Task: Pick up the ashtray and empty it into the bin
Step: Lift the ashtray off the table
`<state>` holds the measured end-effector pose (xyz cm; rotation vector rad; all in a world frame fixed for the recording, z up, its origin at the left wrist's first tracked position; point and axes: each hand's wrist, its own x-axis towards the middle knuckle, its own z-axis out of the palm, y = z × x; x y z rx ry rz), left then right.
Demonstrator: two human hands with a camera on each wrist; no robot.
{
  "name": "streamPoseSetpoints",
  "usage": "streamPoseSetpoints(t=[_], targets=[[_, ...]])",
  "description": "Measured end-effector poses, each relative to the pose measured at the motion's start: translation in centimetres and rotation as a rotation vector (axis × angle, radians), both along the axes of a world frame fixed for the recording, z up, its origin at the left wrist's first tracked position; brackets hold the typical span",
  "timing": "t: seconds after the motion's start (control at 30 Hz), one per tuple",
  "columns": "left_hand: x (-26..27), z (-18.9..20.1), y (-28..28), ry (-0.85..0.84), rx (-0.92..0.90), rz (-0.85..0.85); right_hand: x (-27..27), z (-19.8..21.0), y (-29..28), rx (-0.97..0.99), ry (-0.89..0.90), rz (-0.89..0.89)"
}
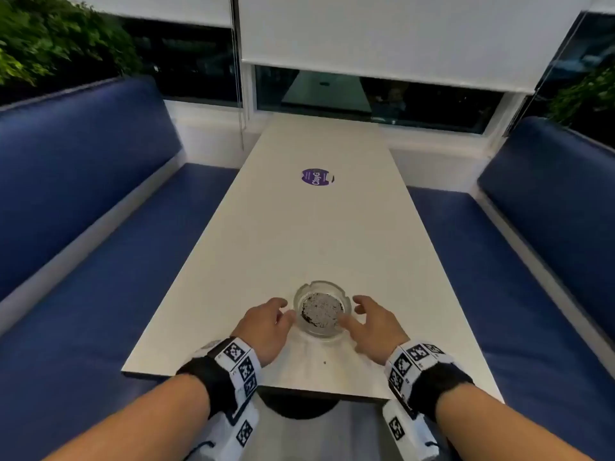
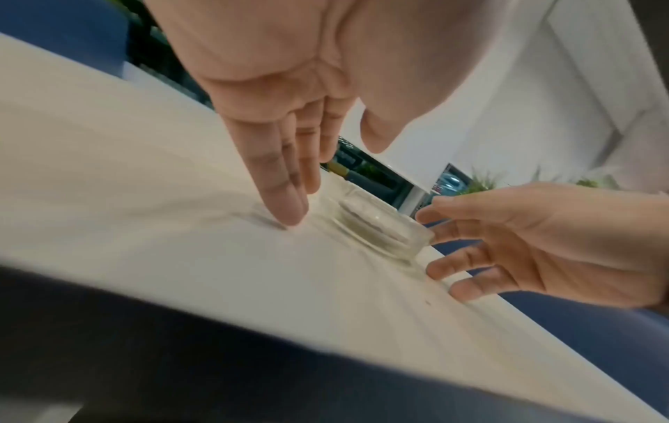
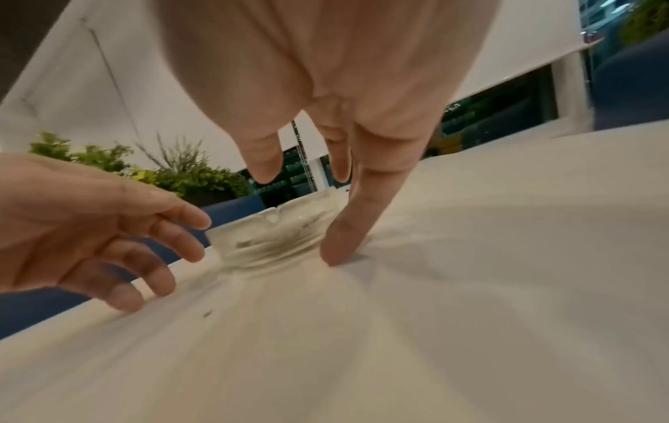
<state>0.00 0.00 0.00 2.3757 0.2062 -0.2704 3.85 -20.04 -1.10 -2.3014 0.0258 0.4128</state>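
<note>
while the glass ashtray (image 1: 322, 309) full of grey ash sits near the front end of the white table (image 1: 332, 234), both hands flank it, left hand (image 1: 264, 324) on one side and right hand (image 1: 374, 322) on the other. fingers on both are loosely spread and relaxed, clamped on nothing. whether any fingertip actually touches the glass, can't tell, the wrist views are blurry. purple sticker (image 1: 316, 177) sits further up the table.

1. Your left hand (image 1: 266, 322) is bare; its wrist wears a black strap (image 1: 213, 380) under white blocks printed with black square markers.
2. Your right hand (image 1: 374, 324) is bare, with matching gear.
</note>
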Motion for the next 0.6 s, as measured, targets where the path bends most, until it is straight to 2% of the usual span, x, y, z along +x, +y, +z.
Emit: streamPoseSetpoints(t=[0.13,0.27,0.33,0.4,0.5,0.6], targets=[[3.2,-1.1,-1.1,0.042,-0.054,0.084,2.2,-0.1,1.1,0.134,0.1,-0.126],[4.4,-2.3,-2.1,0.048,0.004,0.074,2.9,-0.3,2.5,-0.009,0.079,-0.063],[4.5,-2.4,-2.1,0.034,-0.021,0.09,2.8,-0.1,3.0,-0.073,0.059,-0.037],[3.9,-2.4,-1.8,0.008,-0.093,0.111,2.1,-0.3,3.0,-0.056,0.044,-0.047],[2.2,-1.8,-1.0,-0.069,-0.191,0.129,-0.2,0.0,2.8,0.091,0.019,-0.112],[-0.6,-0.4,-0.5,-0.152,-0.273,0.073,-4.0,1.2,2.4,0.297,0.021,-0.188]])
